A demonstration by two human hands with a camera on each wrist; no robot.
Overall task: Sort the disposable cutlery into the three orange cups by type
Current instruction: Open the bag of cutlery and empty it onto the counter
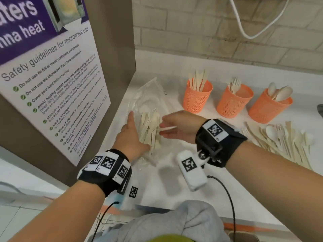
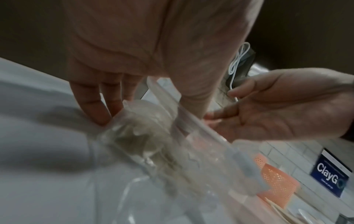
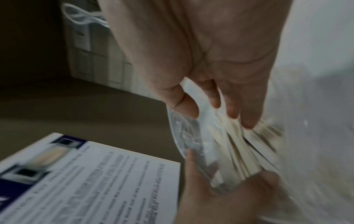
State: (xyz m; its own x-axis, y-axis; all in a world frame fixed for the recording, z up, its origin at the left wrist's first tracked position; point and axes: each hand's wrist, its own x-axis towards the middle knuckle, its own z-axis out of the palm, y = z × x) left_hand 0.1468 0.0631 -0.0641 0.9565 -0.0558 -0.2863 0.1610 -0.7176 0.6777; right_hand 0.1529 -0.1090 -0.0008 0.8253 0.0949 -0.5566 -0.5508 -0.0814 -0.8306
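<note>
A clear plastic bag (image 1: pixel 148 102) with pale wooden cutlery (image 1: pixel 150 130) inside lies on the white counter at the left. My left hand (image 1: pixel 130 135) holds the bag's near end between thumb and fingers (image 2: pixel 91 106). My right hand (image 1: pixel 173 126) reaches in from the right, palm open, with straight fingertips (image 3: pixel 247 119) touching the cutlery at the bag's mouth. Three orange mesh cups stand behind: one with knives (image 1: pixel 197 98), one with forks (image 1: pixel 233 103), one with spoons (image 1: pixel 268 109).
A loose pile of mixed cutlery (image 1: pixel 283 142) lies on the counter at the right, in front of the spoon cup. A brown panel with a microwave safety poster (image 1: pixel 52 95) walls off the left side. A white cable (image 1: pixel 244 32) hangs on the tiled wall behind.
</note>
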